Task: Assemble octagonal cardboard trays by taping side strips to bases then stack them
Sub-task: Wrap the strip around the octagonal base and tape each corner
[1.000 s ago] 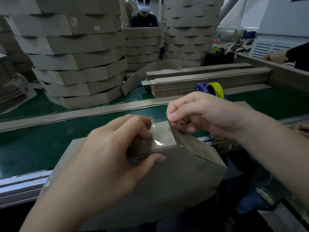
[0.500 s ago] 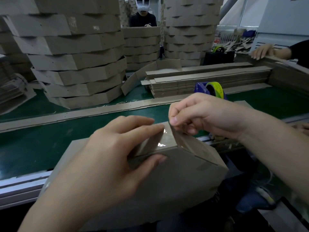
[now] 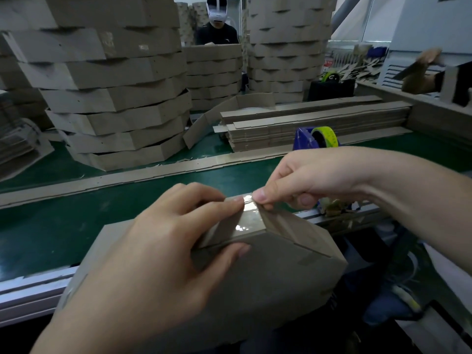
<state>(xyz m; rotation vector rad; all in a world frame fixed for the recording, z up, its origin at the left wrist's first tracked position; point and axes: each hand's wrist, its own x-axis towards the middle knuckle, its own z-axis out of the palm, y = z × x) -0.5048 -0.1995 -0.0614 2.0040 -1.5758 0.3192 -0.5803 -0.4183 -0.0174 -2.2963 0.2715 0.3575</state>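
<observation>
A brown cardboard tray (image 3: 275,272) stands tilted on its edge against the front rail, base facing me. My left hand (image 3: 163,254) grips its upper rim, fingers over the side strip and thumb on the base. A shiny piece of clear tape (image 3: 249,218) lies over the top corner. My right hand (image 3: 314,180) pinches the tape end at that corner, thumb and forefinger touching the left fingertips. A blue tape dispenser with a yellow-green roll (image 3: 319,137) sits just behind my right hand.
Tall stacks of finished trays (image 3: 115,98) fill the back left and centre. A pile of flat side strips (image 3: 319,123) lies at the back right, and one long strip (image 3: 127,177) crosses the green belt (image 3: 51,233). Other people work behind the stacks and at the far right.
My left fingers have slid right along the rim, smoothing the tape, until they meet my right fingertips at the corner. The tray has barely moved.
</observation>
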